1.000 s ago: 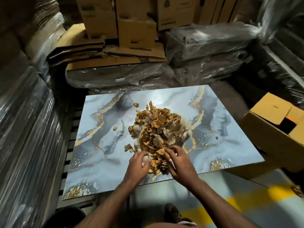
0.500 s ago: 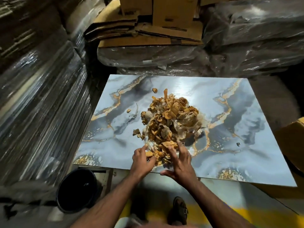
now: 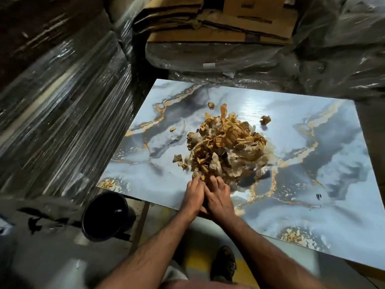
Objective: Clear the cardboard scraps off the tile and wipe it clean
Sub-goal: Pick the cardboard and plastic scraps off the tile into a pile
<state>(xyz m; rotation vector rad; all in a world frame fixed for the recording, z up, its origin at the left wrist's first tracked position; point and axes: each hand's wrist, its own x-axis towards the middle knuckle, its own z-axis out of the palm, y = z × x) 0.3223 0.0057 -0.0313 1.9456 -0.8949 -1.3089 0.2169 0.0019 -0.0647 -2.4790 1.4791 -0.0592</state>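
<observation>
A large blue-grey marbled tile (image 3: 312, 163) with gold veins lies flat in front of me. A heap of torn cardboard scraps (image 3: 225, 149), mixed with crumpled pale film, sits in its middle. Single scraps lie apart from the heap: one at the far right (image 3: 265, 119), one at the far side (image 3: 211, 105), two on the left (image 3: 177, 158). My left hand (image 3: 193, 195) and my right hand (image 3: 218, 197) lie side by side on the tile at the heap's near edge. Their fingers are stretched out, with the tips touching the nearest scraps.
A black bucket (image 3: 106, 217) stands on the floor under the tile's near left corner. Film-wrapped pallets (image 3: 62, 101) rise close on the left. Flattened cardboard boxes (image 3: 218, 21) and more wrapped stacks lie behind the tile. My shoe (image 3: 224, 263) is on the floor below.
My hands, apart with scraps between them before, have closed together at the heap's near edge. The view has swung left, bringing the bucket in. A loose scrap now lies far right of the heap.
</observation>
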